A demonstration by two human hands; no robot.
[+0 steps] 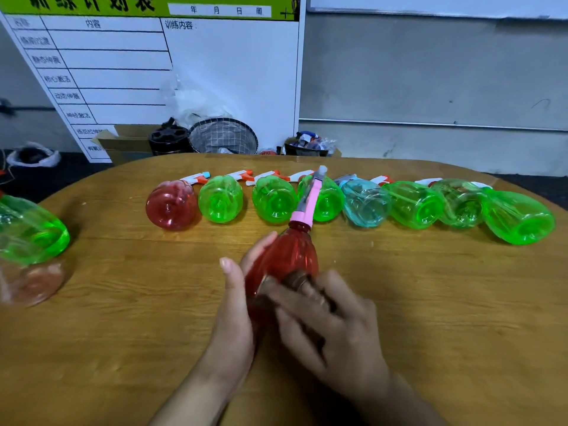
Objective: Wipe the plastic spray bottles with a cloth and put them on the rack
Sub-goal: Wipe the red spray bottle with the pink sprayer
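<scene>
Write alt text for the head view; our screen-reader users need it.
Two hands hold a red spray bottle over a wooden table: left hand grips its side, right hand rubs it. Behind lies a row of eight bottles, mostly green.

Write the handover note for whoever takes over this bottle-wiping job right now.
Left hand grips the red spray bottle held above the table. Right hand presses something brownish, probably the cloth, against its body.
Eight bottles lie in a row at the far side; a green bottle and a blurred one lie at the left edge.
No rack in view, so none is visibly racked. Left: finish this wipe, then the others.
</scene>
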